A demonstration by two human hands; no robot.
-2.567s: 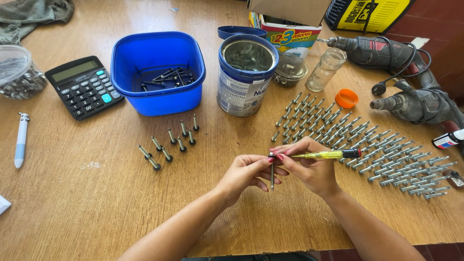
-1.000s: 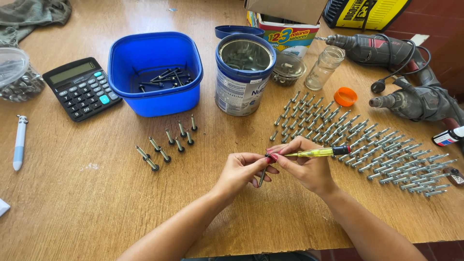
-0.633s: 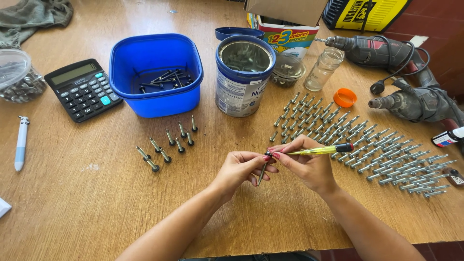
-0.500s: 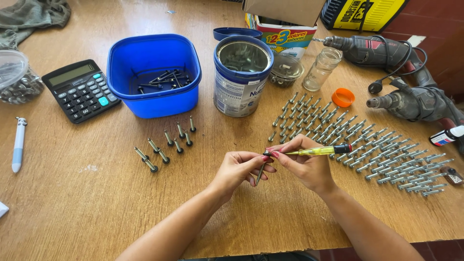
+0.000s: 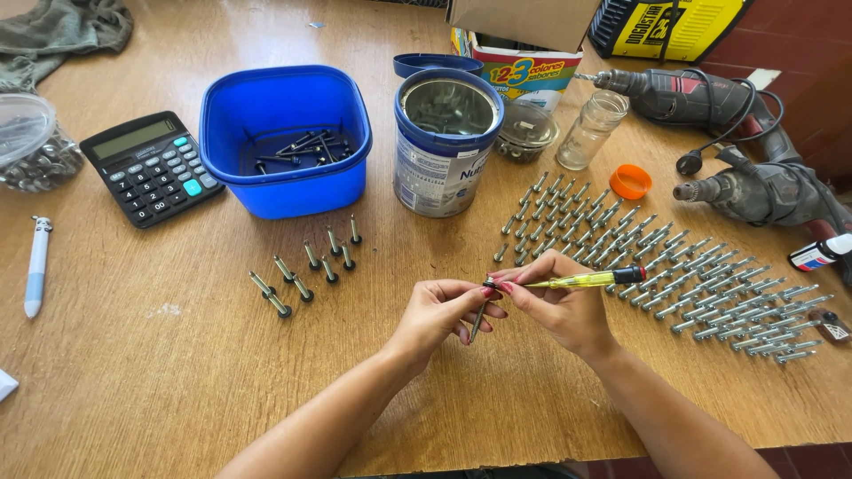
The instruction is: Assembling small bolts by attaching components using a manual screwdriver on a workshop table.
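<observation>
Both hands point(image 5: 501, 306) near table edge point(image 5: 497, 448)

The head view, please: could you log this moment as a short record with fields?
left hand: left hand pinches a bolt
right hand: right hand holds a yellow screwdriver, tip at the bolt's head
to the right: rows of bolts laid out on the table
ahead: blue tub with some bolts inside, open tin
far left: calculator, pen
</observation>
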